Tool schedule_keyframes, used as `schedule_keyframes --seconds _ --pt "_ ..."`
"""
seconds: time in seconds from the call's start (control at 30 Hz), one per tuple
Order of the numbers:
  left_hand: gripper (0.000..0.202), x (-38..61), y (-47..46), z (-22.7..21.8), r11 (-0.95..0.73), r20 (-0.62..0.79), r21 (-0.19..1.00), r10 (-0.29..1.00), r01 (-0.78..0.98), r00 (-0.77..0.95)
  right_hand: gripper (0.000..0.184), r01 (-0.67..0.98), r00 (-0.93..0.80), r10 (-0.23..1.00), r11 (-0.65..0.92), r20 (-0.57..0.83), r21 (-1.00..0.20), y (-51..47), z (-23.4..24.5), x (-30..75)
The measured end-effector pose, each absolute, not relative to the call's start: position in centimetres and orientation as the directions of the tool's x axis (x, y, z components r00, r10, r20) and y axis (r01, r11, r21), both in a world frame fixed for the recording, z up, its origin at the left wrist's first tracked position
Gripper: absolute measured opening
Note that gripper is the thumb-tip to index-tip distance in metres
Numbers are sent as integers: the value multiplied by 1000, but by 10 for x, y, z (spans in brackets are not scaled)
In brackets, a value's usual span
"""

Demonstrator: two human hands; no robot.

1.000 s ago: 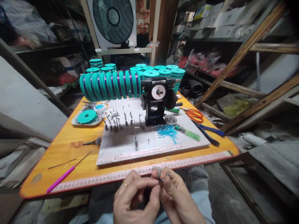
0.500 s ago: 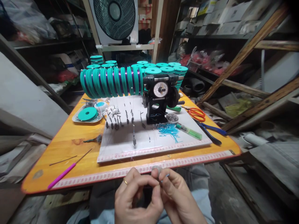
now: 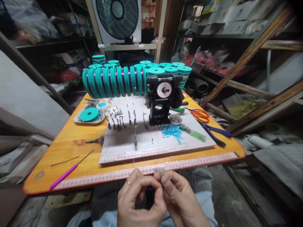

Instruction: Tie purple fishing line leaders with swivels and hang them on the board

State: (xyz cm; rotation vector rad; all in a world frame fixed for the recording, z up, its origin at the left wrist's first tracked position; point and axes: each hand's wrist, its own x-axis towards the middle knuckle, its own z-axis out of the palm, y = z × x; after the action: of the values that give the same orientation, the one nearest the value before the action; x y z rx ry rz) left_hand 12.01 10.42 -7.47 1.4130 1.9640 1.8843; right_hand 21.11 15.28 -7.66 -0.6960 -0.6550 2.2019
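Both my hands are together below the near table edge, over my lap. My left hand [image 3: 138, 201], with a ring on one finger, is pinched closed against the fingers of my right hand [image 3: 181, 201]. My right hand is also closed and pinches a tiny pale blue tube piece [image 3: 168, 180] beside a grey fingertip cover [image 3: 160, 171]. What my left fingers grip is too small to make out. On the white board [image 3: 151, 148] ahead lie several small dark weights on thin lines [image 3: 135, 143] and a pile of blue tube pieces [image 3: 172, 131].
A black winding machine with a dial [image 3: 163, 101] carries a row of teal spools [image 3: 113, 82]. More teal spools [image 3: 165, 70] stand behind it. Orange scissors [image 3: 200, 115], blue pliers [image 3: 216, 134], a green tool [image 3: 193, 133], a tray [image 3: 88, 117] and a pink hook [image 3: 71, 170] lie on the orange table [image 3: 71, 148].
My hands stay pinched together with only small finger movements. The view has shifted slightly, so the table sits a little higher and to the right in the picture.
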Motion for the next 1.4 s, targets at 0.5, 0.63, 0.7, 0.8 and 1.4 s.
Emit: schedule_keyframes --seconds 0.5,0.63,0.7,0.8,1.4 --pt "15 120 104 -77 -169 504 831 631 530 -590 22 -476 -571 774 -583 -273 -659 152 -75 210" --pt "16 121 103 -77 -169 501 832 635 528 -588 22 -464 -553 792 -551 -259 -693 152 -78 210" --pt "16 119 101 -80 -196 513 829 639 524 -573 22 -446 -528 808 -526 -262 -724 154 -79 211" --pt "20 109 99 -86 -304 585 788 640 535 -498 21 -390 -514 820 -485 -252 -783 159 -81 215" --pt "18 107 100 -102 -354 573 804 676 478 -464 9 -180 -596 789 -315 -152 -932 171 -88 225"
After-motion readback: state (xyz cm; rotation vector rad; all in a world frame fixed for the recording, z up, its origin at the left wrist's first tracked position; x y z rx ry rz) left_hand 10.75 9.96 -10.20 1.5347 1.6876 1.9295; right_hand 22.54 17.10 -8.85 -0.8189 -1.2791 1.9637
